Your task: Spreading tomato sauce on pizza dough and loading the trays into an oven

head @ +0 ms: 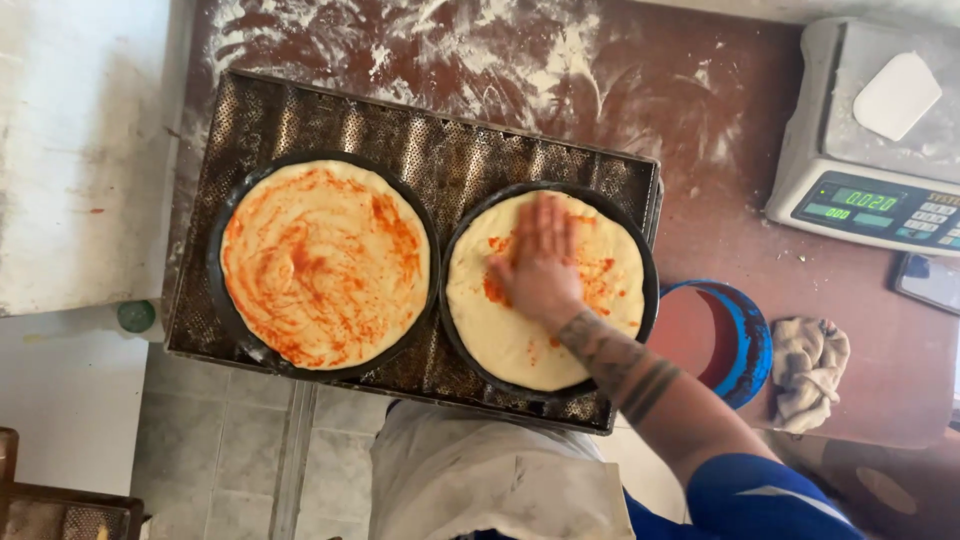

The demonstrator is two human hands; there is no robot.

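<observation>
My right hand (540, 265) lies flat, palm down, on a round dough base (520, 340) in a black pan (648, 300). Its fingers are stretched out and hold nothing. Red sauce is smeared under and around the hand, while the lower part of that dough is bare. To the left, a second black pan (216, 270) holds a dough base (325, 265) coated all over with red sauce. Both pans rest on a dark perforated tray (420, 150). My left hand is out of view.
A blue tub of red sauce (745, 345) stands right of the tray, with a crumpled cloth (810, 370) beside it. A scale (870, 190) carrying a white scraper (895, 95) sits at the back right. The brown table (700, 120) is dusted with flour. A white surface (80, 150) lies at left.
</observation>
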